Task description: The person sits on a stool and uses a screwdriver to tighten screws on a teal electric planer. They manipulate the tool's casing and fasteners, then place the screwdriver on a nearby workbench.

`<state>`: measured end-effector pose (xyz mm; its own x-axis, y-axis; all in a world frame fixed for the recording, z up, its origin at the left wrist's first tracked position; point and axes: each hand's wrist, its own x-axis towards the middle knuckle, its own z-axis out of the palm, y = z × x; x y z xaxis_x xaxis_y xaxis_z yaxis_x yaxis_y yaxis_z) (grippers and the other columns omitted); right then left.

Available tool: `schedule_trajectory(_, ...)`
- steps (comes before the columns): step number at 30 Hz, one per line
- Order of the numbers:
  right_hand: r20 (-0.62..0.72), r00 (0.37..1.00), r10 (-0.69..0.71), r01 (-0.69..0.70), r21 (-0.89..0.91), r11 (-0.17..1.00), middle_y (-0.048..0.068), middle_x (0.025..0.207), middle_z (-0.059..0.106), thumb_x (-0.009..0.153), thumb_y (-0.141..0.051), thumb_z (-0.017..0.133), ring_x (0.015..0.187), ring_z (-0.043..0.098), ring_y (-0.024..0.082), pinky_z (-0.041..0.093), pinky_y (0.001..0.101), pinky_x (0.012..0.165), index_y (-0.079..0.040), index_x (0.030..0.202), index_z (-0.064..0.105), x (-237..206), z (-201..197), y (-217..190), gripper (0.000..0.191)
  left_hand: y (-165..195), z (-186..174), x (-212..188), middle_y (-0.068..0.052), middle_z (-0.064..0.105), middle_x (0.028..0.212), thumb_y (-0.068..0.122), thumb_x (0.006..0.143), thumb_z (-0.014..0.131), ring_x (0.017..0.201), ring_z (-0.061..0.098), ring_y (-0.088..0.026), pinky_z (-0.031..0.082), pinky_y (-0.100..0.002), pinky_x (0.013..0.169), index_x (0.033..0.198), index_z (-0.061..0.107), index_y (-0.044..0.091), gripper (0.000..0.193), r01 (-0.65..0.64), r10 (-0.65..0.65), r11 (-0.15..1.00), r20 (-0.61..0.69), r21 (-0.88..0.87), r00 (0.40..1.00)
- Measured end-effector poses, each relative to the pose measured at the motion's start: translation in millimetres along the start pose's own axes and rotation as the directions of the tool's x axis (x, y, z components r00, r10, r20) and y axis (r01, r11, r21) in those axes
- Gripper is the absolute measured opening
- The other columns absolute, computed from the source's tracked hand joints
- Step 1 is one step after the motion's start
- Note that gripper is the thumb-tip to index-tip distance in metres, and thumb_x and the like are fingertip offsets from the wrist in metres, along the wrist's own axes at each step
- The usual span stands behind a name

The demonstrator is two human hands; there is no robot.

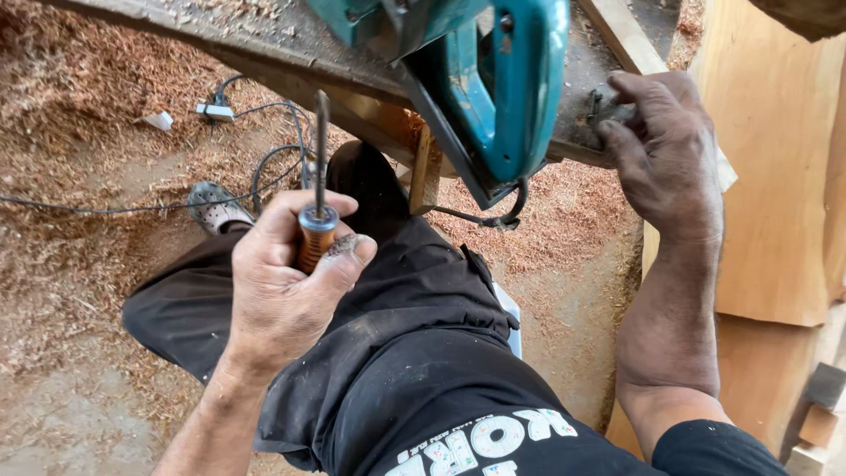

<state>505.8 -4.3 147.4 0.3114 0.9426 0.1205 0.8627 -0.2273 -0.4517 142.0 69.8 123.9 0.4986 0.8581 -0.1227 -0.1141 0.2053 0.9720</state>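
The power saw (493, 79) is teal with a black base. The screwdriver (315, 220) has an orange-brown handle and grey shaft. Trousers (388, 300) are black, the sawdust-strewn floor (79, 132) reddish-brown, the planks (775, 159) pale tan.
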Motion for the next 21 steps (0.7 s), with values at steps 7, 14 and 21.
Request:
schedule_trajectory(7, 0.011, 1.0, -0.016, 0.016, -0.003, 1.0, 0.004, 0.115, 0.061, 0.103, 0.004, 0.077, 0.089, 0.056, 0.008, 0.056, 0.0255, 0.09, -0.005, 0.126, 0.074, 2.0, 4.7, 4.2, 0.024, -26.1, -3.8, -16.7, 0.005, 0.061, 0.08, 0.003, 0.093, 0.074, 0.066, 0.054, 0.0, 0.047, -0.018, 0.058, 0.118, 0.062, 0.004, 0.028, 0.13, -0.132, 0.991, -0.071, -0.036, 0.989)
schedule_trajectory(14, 0.03, 0.998, 0.062, -0.065, 0.131, 0.989, 0.001, 0.1, 0.064, 0.096, 0.009, 0.075, 0.089, 0.059, 0.008, 0.054, 0.0237, 0.075, 0.001, 0.111, 0.061, 6.5, 10.3, 17.0, 0.023, -28.6, 9.0, -16.1, 0.007, 0.05, 0.079, 0.009, 0.095, 0.078, 0.068, 0.044, 0.0, 0.04, -0.019, 0.058, 0.104, 0.062, 0.005, 0.019, 0.106, -0.101, 0.992, -0.069, 0.073, 0.993)
schedule_trajectory(21, -0.144, 0.985, -0.094, 0.136, 0.321, 0.937, 0.01, 0.106, 0.069, 0.109, 0.011, 0.066, 0.093, 0.07, 0.012, 0.062, 0.0234, 0.086, 0.003, 0.114, 0.06, -1.4, 9.9, 7.3, 0.011, -14.9, 33.8, -3.5, 0.004, 0.05, 0.073, 0.014, 0.096, 0.08, 0.062, 0.044, -0.003, 0.035, -0.023, 0.052, 0.097, 0.062, 0.005, 0.02, 0.024, -0.018, 0.987, -0.041, 0.157, 0.999)
